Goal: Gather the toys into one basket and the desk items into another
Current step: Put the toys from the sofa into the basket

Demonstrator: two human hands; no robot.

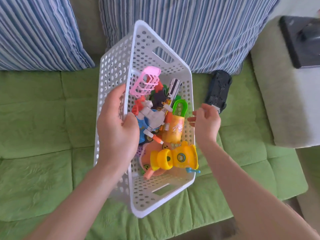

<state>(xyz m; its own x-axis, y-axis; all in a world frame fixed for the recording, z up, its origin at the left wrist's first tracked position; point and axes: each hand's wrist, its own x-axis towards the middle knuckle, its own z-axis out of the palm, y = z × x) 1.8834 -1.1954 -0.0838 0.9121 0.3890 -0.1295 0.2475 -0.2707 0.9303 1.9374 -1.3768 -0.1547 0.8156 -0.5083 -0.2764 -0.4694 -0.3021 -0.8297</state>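
Note:
A white perforated basket (147, 49) is tilted above the green sofa, and my left hand (117, 129) grips its left wall, thumb inside. It holds several toys: a pink cage-like piece (146, 81), a white robot figure (152, 115), an orange bottle with a green handle (174, 129) and a yellow toy (174, 157). My right hand (205, 122) hovers at the basket's right rim, fingers loosely curled, holding nothing. A black toy car (218, 90) lies on the sofa just beyond that hand.
The green quilted sofa seat (43, 135) spreads under everything. Two blue-striped cushions (207, 28) lean at the back. To the right is a grey armrest (280, 101) with a dark flat object (301, 40) on it.

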